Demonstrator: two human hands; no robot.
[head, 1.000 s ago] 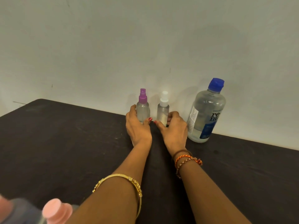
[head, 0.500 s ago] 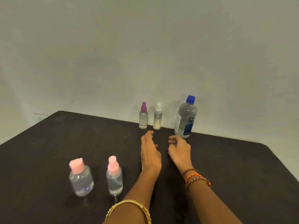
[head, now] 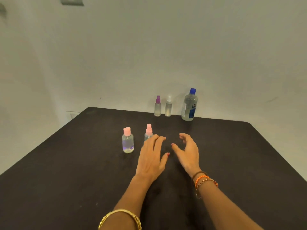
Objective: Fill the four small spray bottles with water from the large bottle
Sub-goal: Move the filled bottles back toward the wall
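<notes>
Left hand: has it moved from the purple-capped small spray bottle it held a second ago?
Yes. The left hand has pulled back toward the person, away from the purple-capped small spray bottle by the white wall.

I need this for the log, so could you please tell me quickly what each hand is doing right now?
Left hand: open, fingers spread, holding nothing.
Right hand: open, fingers loosely curved, holding nothing.

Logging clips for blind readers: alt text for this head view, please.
Two open hands, left and right, hover over a dark table, holding nothing. Two pink-capped bottles stand nearby; two spray bottles and a large bottle stand by the wall.
</notes>
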